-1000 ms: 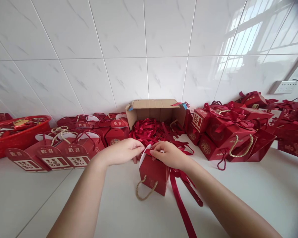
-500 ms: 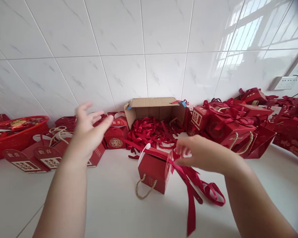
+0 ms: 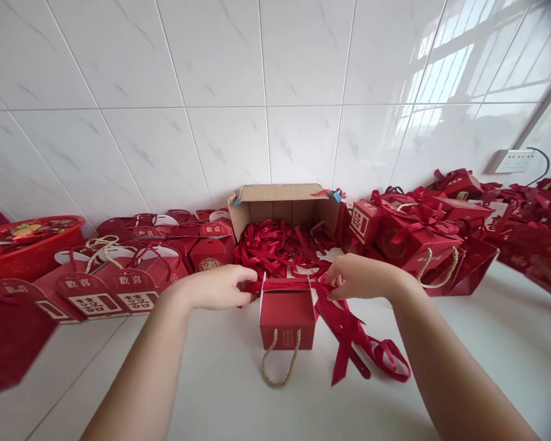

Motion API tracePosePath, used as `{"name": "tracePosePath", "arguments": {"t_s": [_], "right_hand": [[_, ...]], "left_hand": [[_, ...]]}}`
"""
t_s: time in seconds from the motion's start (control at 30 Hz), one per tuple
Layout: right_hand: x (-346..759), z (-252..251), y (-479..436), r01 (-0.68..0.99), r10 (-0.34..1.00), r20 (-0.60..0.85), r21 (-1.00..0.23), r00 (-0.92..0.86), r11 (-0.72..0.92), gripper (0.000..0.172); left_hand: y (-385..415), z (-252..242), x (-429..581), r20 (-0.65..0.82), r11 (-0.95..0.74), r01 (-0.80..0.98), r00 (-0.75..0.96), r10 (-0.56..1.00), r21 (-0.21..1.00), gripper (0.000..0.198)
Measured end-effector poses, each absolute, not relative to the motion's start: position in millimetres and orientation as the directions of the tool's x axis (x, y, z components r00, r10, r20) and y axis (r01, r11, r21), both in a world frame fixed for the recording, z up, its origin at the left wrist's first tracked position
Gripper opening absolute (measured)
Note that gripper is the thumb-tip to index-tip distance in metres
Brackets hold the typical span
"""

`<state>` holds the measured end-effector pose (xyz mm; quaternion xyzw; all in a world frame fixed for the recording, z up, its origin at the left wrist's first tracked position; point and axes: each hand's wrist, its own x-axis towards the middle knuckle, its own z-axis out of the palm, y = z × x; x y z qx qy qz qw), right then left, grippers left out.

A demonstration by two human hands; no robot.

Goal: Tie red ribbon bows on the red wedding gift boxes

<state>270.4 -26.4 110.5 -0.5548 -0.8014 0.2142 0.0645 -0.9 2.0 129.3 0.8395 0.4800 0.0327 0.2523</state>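
Observation:
A small red gift box (image 3: 288, 309) stands upright on the white table in front of me, its twisted rope handle (image 3: 279, 384) hanging down toward me. A red ribbon (image 3: 284, 285) runs across the box's top. At the box's left side my left hand (image 3: 223, 286) pinches one end of that ribbon. My right hand (image 3: 356, 278) is closed on the ribbon at the right side, its fingertips partly hidden. Loose lengths of red ribbon (image 3: 349, 331) trail on the table below my right hand.
Behind the box, a cardboard carton (image 3: 282, 193) lies open with tangled red ribbons (image 3: 270, 248). Red gift boxes (image 3: 92, 297) line the left, near a red basin (image 3: 37, 254). Ribbon-tied boxes (image 3: 420, 245) are piled right. A blurred red box (image 3: 11, 343) is at the left edge.
My left hand has come down from the left and taken the ribbon's left end. The gift box has turned to face me squarely. A blurred red box has appeared at the left edge.

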Motion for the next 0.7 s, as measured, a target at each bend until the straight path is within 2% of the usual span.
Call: {"name": "tracePosePath", "arguments": {"t_s": [0.1, 0.2, 0.27, 0.4, 0.5, 0.6, 0.7], "right_hand": [[286, 115, -28, 0.818, 0.925, -0.111, -0.513, -0.364, 0.26, 0.023], [301, 119, -29, 0.749, 0.906, -0.131, -0.616, -0.402, 0.243, 0.04], [308, 122, -30, 0.697, 0.889, -0.148, -0.68, -0.434, 0.228, 0.045], [314, 126, -32, 0.526, 0.874, -0.085, -0.825, -0.479, 0.208, 0.041], [309, 126, -30, 0.289, 0.885, 0.068, -0.931, -0.461, 0.222, 0.031], [298, 122, -25, 0.047, 0.883, 0.212, -0.966, -0.418, 0.254, 0.026], [284, 117, -22, -0.106, 0.858, 0.288, -0.957, -0.425, 0.269, 0.029]], "left_hand": [[-1, 140, -12, -0.229, -0.399, 0.774, 0.556, 0.799, 0.491, 0.027], [-1, 148, -24, -0.21, -0.385, 0.768, 0.546, 0.811, 0.512, 0.033], [1, 151, -32, -0.186, -0.403, 0.745, 0.567, 0.802, 0.531, 0.036], [6, 152, -44, -0.025, -0.467, 0.609, 0.625, 0.78, 0.641, 0.038], [5, 154, -48, 0.145, -0.485, 0.438, 0.611, 0.778, 0.757, 0.039], [1, 156, -45, 0.289, -0.461, 0.207, 0.547, 0.786, 0.863, 0.038], [-4, 157, -37, 0.363, -0.408, 0.005, 0.449, 0.817, 0.913, 0.032]]}}
